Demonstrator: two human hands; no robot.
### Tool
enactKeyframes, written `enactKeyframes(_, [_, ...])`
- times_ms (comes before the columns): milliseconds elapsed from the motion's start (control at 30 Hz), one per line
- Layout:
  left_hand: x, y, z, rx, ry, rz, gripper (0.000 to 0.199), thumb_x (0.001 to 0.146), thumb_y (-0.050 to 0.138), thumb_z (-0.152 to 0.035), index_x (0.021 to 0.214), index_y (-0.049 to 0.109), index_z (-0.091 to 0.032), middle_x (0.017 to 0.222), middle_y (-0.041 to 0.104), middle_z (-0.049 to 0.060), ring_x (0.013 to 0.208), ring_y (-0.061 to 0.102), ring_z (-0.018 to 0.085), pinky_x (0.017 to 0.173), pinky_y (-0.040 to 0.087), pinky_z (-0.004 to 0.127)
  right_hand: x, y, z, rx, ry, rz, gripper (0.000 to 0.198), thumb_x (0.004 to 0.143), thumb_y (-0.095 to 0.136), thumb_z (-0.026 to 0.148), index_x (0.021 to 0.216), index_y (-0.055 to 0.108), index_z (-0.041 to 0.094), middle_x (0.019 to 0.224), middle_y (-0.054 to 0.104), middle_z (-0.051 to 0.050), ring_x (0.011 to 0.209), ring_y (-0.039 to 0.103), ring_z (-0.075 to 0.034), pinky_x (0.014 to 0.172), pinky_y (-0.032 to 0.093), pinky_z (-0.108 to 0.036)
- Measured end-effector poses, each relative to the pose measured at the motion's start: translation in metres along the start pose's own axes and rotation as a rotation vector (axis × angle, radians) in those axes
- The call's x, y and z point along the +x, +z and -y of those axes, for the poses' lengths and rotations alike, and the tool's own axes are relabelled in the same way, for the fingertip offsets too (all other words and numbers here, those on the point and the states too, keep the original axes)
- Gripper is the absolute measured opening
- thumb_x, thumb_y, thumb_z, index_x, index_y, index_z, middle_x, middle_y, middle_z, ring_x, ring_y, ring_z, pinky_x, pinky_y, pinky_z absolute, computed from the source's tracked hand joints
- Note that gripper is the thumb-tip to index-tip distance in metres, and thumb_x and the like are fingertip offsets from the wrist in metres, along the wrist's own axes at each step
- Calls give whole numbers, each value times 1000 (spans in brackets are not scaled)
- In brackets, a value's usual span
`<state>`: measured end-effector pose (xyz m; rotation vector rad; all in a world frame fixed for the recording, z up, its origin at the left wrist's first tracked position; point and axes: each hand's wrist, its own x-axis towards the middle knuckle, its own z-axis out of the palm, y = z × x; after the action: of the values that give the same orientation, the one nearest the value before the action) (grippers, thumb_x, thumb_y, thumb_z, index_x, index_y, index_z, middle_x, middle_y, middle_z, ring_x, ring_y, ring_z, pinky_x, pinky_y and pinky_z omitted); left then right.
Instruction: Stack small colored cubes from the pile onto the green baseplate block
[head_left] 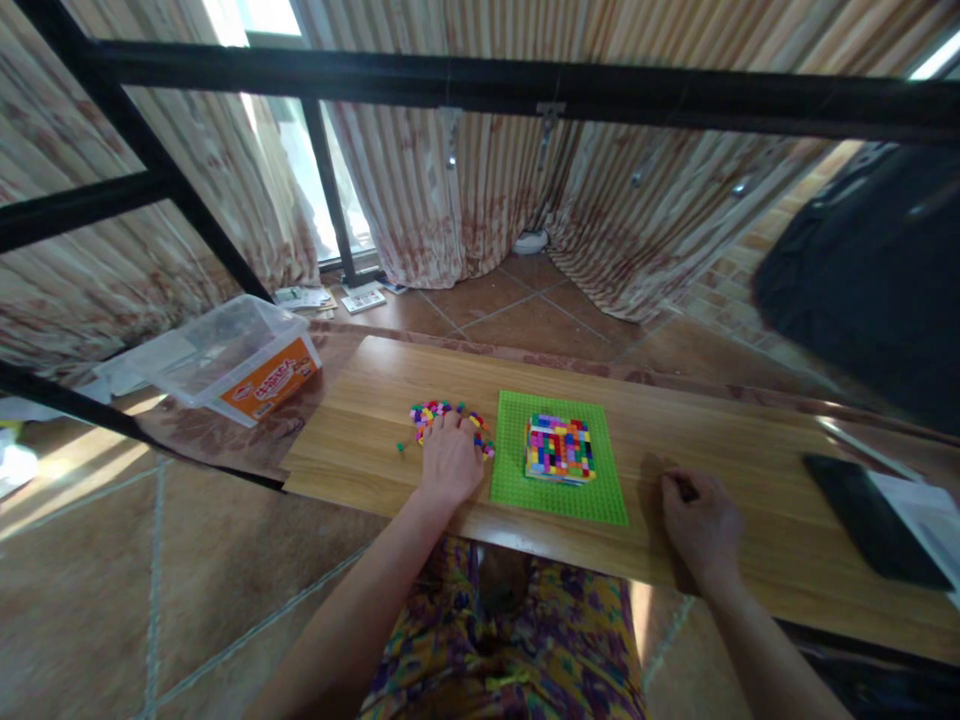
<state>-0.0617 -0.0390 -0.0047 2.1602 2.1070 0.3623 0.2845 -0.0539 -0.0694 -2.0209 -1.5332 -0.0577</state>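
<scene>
My left hand [453,460] lies over a pile of small coloured toy bricks [431,410], its fingers stretched forward and touching them. Part of the pile is hidden beneath it. To its right is a green baseplate [514,492] with studs. A square block built of many coloured bricks [559,448] stands on that plate, its top a patchwork of colours. My right hand [701,522] rests on the table just right of the plate, fingers curled in. Whatever is inside those fingers, if anything, cannot be seen.
The wooden table [352,420] runs across the view. A clear plastic bin [247,350] with an orange label stands beyond its left end. At the right lie a dark flat object [870,515] and white papers [919,510]. Black metal bars [480,85] cross in front of striped curtains [465,190].
</scene>
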Motion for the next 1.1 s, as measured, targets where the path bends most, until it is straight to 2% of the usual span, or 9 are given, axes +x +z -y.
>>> enactKeyframes(333, [7, 9, 9, -51, 52, -75, 15, 81, 54, -12, 92, 63, -16, 99, 67, 11, 101, 57, 28, 91, 43, 41, 0, 1, 1, 14, -14, -22, 34, 81, 47, 40, 86, 70, 16, 84, 66, -11, 74, 56, -21, 65, 40, -32])
enactKeyframes(467, [8, 7, 14, -177, 87, -114, 17, 80, 53, -9, 91, 64, -17, 96, 69, 10, 100, 59, 27, 94, 42, 42, 0, 1, 0, 13, -24, -16, 32, 81, 48, 39, 85, 70, 16, 83, 67, -11, 74, 56, -21, 66, 40, -32])
enactKeyframes(567, [8, 5, 18, -434, 60, -134, 16, 80, 56, -11, 89, 67, -18, 93, 70, 8, 94, 61, 23, 90, 45, 38, 0, 1, 1, 19, -13, -15, 32, 81, 48, 39, 84, 70, 16, 83, 67, -10, 73, 56, -21, 66, 40, -32])
enactKeyframes(633, [7, 4, 18, -727, -20, -113, 13, 79, 59, -16, 87, 69, -18, 87, 70, 5, 83, 62, 20, 79, 48, 33, -1, 1, 1, 24, -12, -25, 32, 81, 48, 39, 84, 70, 16, 84, 67, -10, 74, 57, -21, 66, 40, -32])
enactKeyframes(733, [4, -1, 15, -1202, -167, -57, 11, 75, 65, -24, 81, 71, -17, 74, 68, 1, 64, 59, 13, 63, 46, 25, -1, 0, 3, 24, -17, -30, 32, 81, 47, 39, 84, 69, 16, 83, 66, -10, 74, 56, -21, 66, 40, -32])
enactKeyframes(800, [0, -6, 12, -1409, -241, -37, 13, 71, 69, -27, 77, 70, -16, 67, 66, -2, 58, 56, 10, 58, 45, 22, -1, 0, 4, 11, -7, -23, 32, 81, 47, 39, 84, 69, 17, 83, 66, -10, 73, 55, -20, 65, 39, -32])
enactKeyframes(967, [-6, -13, 3, -1659, -380, 76, 29, 65, 78, -36, 77, 63, -15, 65, 68, 1, 58, 65, 12, 54, 48, 22, 0, 0, 3, 4, -8, -7, 32, 80, 47, 40, 84, 70, 17, 84, 66, -10, 74, 56, -21, 65, 39, -32])
enactKeyframes(1100, [-8, -13, 1, -1711, -410, 57, 34, 60, 83, -34, 78, 62, -14, 71, 72, 3, 56, 66, 12, 49, 47, 19, 0, 0, 2, 7, -2, -9, 33, 80, 47, 40, 85, 70, 16, 85, 66, -10, 74, 56, -20, 65, 40, -32])
